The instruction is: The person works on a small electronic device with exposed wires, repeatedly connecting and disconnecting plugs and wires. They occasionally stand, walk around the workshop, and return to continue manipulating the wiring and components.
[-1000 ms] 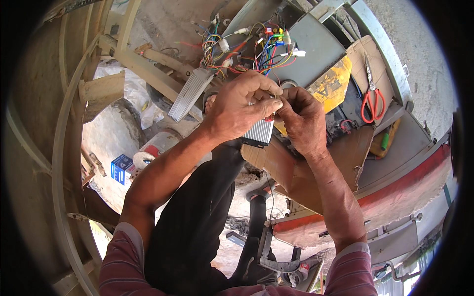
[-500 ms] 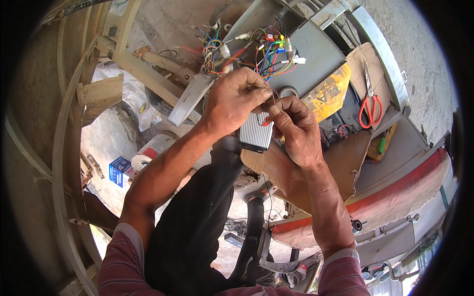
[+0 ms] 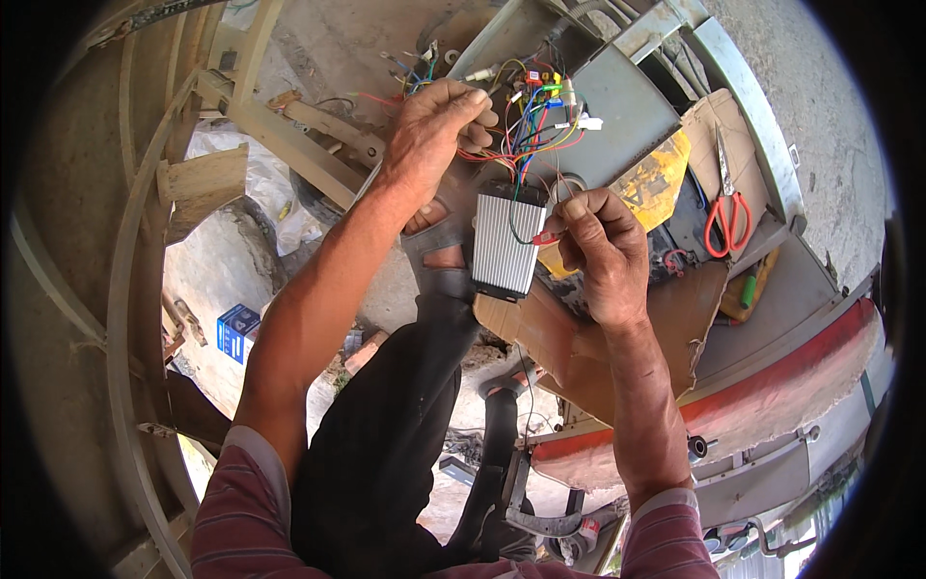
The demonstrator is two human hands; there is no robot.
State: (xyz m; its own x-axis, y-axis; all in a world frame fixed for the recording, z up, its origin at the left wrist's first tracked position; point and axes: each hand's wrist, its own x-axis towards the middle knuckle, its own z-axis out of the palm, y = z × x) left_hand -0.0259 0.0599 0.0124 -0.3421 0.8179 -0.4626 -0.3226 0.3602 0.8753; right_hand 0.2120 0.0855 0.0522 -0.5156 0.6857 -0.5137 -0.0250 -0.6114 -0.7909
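Note:
A silver ribbed controller box (image 3: 503, 246) stands below a bundle of coloured wires (image 3: 531, 135) that runs from its upper end. A dark green wire loops down its face to a red connector (image 3: 546, 237) beside my right hand (image 3: 608, 246). My right thumb and forefinger pinch a thin wire just above that connector. To the left, my left hand (image 3: 432, 135) is raised with curled fingers near another cluster of wires (image 3: 417, 72); whatever its fingers hold, if anything, is too small to make out. The second ribbed box is mostly hidden behind my left hand and forearm.
Red-handled scissors (image 3: 728, 222) lie on cardboard at the right. Near the box are a yellow panel (image 3: 656, 179) and a brown cardboard flap (image 3: 637, 333). A metal frame (image 3: 125, 241) rises at the left; a blue box (image 3: 234, 333) sits beyond my left forearm.
My hands have drawn apart: the left went up and left, the right moved slightly right and down. More of the ribbed box and the red connector now shows.

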